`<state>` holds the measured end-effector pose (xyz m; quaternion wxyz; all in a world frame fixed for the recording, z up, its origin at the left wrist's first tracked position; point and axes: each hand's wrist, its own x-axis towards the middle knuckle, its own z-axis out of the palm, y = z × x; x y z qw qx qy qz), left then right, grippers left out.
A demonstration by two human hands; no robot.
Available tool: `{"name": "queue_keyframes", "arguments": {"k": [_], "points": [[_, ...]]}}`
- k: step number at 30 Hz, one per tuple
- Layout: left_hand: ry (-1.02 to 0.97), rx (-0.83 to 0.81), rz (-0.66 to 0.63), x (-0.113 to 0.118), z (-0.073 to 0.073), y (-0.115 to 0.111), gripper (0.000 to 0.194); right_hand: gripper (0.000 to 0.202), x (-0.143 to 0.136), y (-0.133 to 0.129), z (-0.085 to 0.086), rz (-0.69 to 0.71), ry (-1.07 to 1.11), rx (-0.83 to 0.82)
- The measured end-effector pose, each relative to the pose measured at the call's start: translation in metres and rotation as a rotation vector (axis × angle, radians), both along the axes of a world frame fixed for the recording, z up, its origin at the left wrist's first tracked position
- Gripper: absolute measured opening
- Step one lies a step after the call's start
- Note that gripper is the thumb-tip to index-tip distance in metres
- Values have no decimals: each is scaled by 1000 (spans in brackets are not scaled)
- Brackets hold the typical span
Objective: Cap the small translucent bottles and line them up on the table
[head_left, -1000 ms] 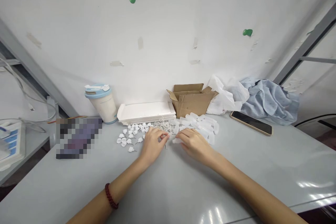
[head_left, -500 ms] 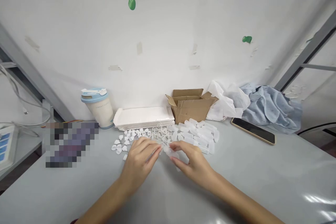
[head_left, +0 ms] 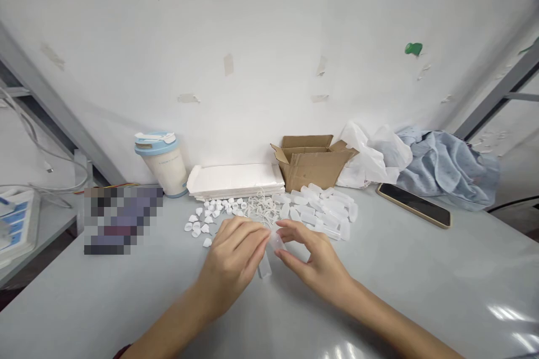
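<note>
My right hand (head_left: 314, 258) holds a small translucent bottle (head_left: 277, 242) between thumb and fingers. Against the bottle's left end, my left hand (head_left: 236, 261) pinches with its fingertips together; what they grip is hidden. Another translucent piece (head_left: 264, 267) lies on the grey table just under my left fingertips. Beyond my hands is a tangle of thin white strings (head_left: 263, 206). White caps (head_left: 196, 225) are scattered to its left, and a pile of translucent bottles (head_left: 330, 210) lies to its right.
Along the wall stand a blue-lidded cup (head_left: 165, 171), a stack of white packets (head_left: 236, 179), an open cardboard box (head_left: 314, 168) and a white plastic bag (head_left: 374, 157). A phone (head_left: 415, 205) lies by a blue cloth (head_left: 455, 168) at the right.
My left hand has moved right, up to the bottle in my right hand. A translucent piece now shows on the table below my left fingertips. The whole view has shifted slightly.
</note>
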<state>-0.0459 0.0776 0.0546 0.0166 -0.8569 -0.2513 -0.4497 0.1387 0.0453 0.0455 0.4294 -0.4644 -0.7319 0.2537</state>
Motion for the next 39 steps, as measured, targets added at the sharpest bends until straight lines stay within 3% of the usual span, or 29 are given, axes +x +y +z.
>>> {"name": "queue_keyframes", "arguments": {"k": [5, 10, 15, 19, 24, 27, 36, 39], "points": [[59, 74, -14, -1, -3, -1, 29, 34, -1, -1, 4, -3, 79, -42], [17, 34, -44, 1, -1, -4, 32, 30, -4, -2, 11, 36, 316, -293], [20, 13, -95, 1, 3, -7, 34, 25, -4, -1, 19, 187, 647, -508], [64, 26, -97, 1, 6, -5, 43, 23, -1, 1, 19, 278, 772, -569], [40, -83, -89, -2, 9, -6, 40, 24, 0, 1, 18, 390, 887, -644], [65, -96, -99, -10, 4, -14, 43, 22, -4, -2, 17, 435, 867, -641], [257, -60, -38, -35, -7, -45, 41, 27, -16, -14, 14, 613, 496, -591], [284, -57, 25, -52, -9, -49, 38, 26, -16, -16, 10, 457, 223, -411]]}}
